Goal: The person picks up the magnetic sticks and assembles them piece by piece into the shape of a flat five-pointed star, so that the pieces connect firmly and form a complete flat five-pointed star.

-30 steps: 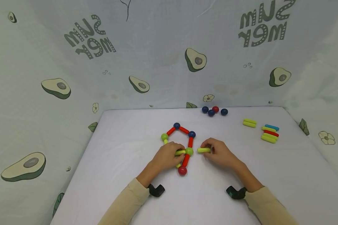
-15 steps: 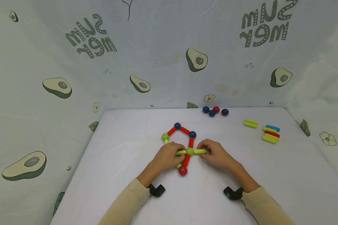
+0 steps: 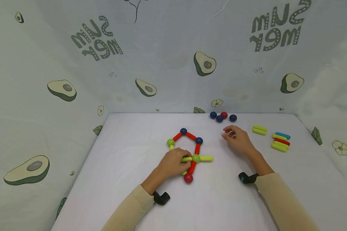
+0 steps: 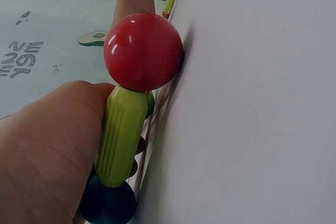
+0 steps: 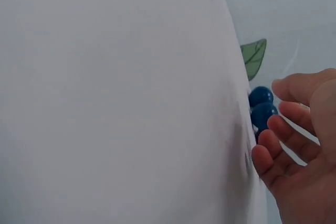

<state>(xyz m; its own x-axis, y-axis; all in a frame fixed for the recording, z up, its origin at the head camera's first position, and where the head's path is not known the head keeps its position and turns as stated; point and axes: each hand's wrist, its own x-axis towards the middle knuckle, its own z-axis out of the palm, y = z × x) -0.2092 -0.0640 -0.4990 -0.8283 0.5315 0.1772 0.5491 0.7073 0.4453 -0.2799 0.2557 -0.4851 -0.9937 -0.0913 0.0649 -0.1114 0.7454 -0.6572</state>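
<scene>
My left hand (image 3: 173, 163) pinches a yellow-green rod (image 3: 186, 159) of a flat toy structure built from balls and rods, and covers part of its left side. That rod meets a green ball (image 3: 196, 158), from which another yellow-green rod (image 3: 206, 158) sticks out to the right. Red rods run from there up to a blue ball (image 3: 199, 141) and down to a red ball (image 3: 188, 178). In the left wrist view the red ball (image 4: 143, 51) tops a ribbed rod (image 4: 122, 135) beside the hand. My right hand (image 3: 238, 139) is empty, fingers loosely bent, over the table short of the loose balls.
Loose blue balls (image 3: 219, 118) and a red one (image 3: 224, 115) lie at the table's back edge. To the right are a pair of yellow-green rods (image 3: 259, 130) and a row of mixed rods (image 3: 280, 141). A printed cloth (image 3: 167, 64) hangs behind.
My right hand brought a yellow-green rod to the green ball's right side, let go of it, and moved away up and right. The left hand has stayed in place.
</scene>
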